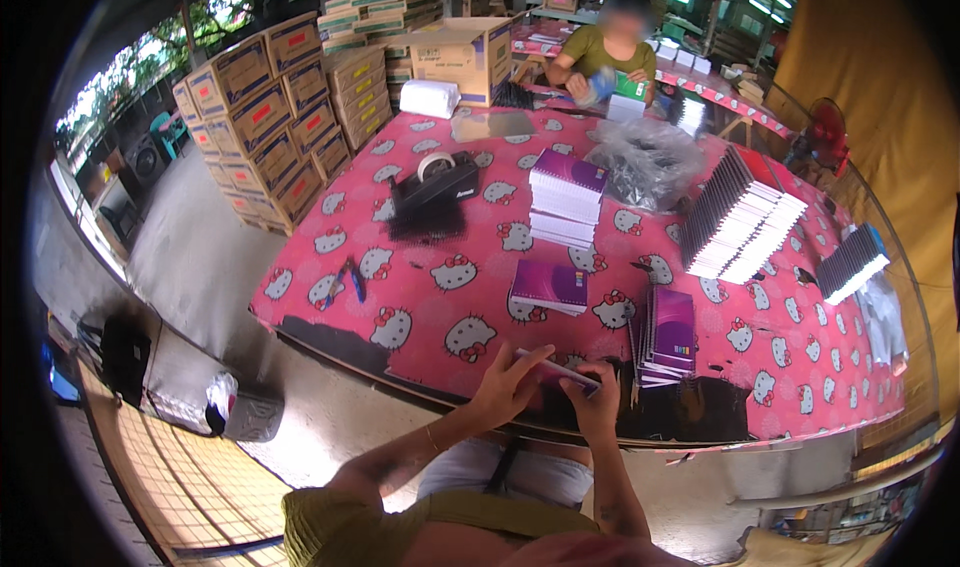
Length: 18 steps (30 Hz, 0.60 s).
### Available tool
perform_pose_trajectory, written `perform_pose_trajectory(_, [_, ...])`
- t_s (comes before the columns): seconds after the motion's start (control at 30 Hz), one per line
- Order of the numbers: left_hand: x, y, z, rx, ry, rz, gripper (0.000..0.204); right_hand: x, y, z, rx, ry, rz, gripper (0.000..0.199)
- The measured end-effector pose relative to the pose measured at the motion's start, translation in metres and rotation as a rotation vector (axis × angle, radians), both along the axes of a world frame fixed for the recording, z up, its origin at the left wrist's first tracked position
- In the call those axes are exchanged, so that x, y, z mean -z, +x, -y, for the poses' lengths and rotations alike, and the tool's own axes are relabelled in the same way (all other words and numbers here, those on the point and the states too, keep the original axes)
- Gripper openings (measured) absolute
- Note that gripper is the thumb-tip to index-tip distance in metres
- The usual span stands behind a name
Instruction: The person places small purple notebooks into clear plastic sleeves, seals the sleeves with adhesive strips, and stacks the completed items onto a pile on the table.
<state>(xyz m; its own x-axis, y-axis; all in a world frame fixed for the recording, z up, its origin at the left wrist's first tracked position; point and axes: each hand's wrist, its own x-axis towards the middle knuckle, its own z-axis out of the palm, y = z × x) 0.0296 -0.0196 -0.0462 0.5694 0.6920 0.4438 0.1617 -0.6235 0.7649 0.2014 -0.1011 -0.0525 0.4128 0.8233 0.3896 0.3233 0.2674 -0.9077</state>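
Both hands meet just at the near edge of the desk (330, 312), and they hold one thin purple notebook (556, 371) between them. The left hand (507, 382) has its fingers spread and curled over the left end, and the right hand (597, 399) pinches the right end. The long axis of the notebook runs from left to right, a little lower at the right, and it lies edge-on to the camera, so I think it is closed, but the view is too small to be sure. Straight ahead of the hands lies a flat purple notebook pile (549, 287) on the pink cartoon-cat cloth. A standing batch of purple notebooks (668, 335) is just beside the right hand, nearer to it than to the left
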Motion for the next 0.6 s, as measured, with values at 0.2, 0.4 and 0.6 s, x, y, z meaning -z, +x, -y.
perform_pose_trajectory(0.2, [0.001, 0.015, 0.009, -0.050, 0.090, 0.013, 0.058, 0.020, -0.005, -0.007, -0.008, 0.012, -0.190, 0.046])
perform_pose_trajectory(0.4, [0.004, 0.015, 0.001, -0.022, 0.136, -0.131, 0.062, 0.018, -0.003, -0.010, 0.013, 0.007, -0.228, 0.033])
perform_pose_trajectory(0.6, [-0.009, -0.024, -0.138, -0.209, 0.006, -0.076, 0.060, 0.020, 0.013, -0.004, -0.036, -0.066, -0.164, 0.020])
